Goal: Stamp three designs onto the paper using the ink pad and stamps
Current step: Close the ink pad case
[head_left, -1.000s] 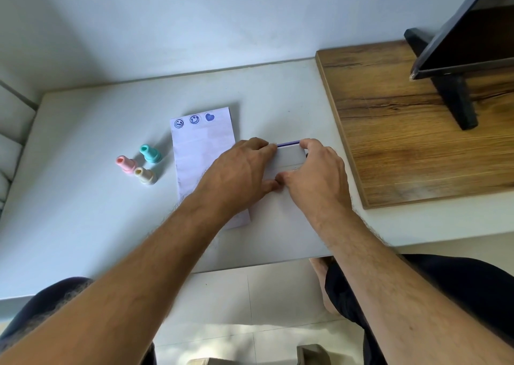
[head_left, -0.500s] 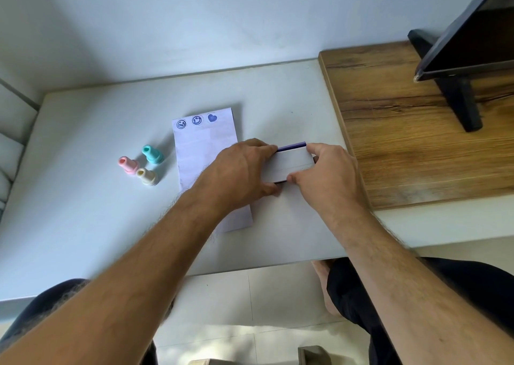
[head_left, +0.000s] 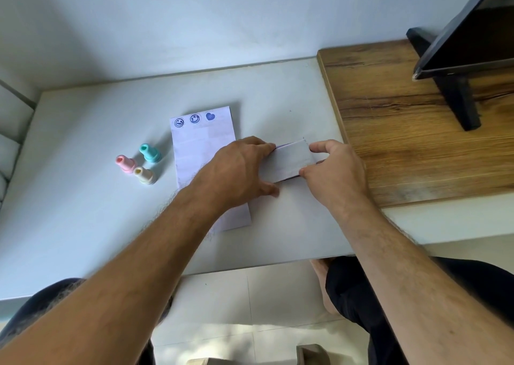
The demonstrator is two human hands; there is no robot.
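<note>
A white paper (head_left: 200,142) lies on the white table (head_left: 83,197), with three blue stamped designs along its top edge: two smiley faces and a heart. The ink pad (head_left: 292,161), a flat white case with a blue edge, sits to the right of the paper. My left hand (head_left: 239,172) grips its left end and covers part of the paper. My right hand (head_left: 333,170) pinches its right end between thumb and fingers. A pink stamp (head_left: 125,164), a teal stamp (head_left: 150,153) and a cream stamp (head_left: 144,175) stand together left of the paper.
A wooden board (head_left: 417,142) covers the table's right side and carries a dark monitor (head_left: 472,30) on a black stand (head_left: 459,100). A wall runs behind the table. My knees show under the front edge.
My right hand slid toward the ink pad's right end, uncovering more of the case's white top. My left hand stayed on the left end. Stamps and paper have not moved.
</note>
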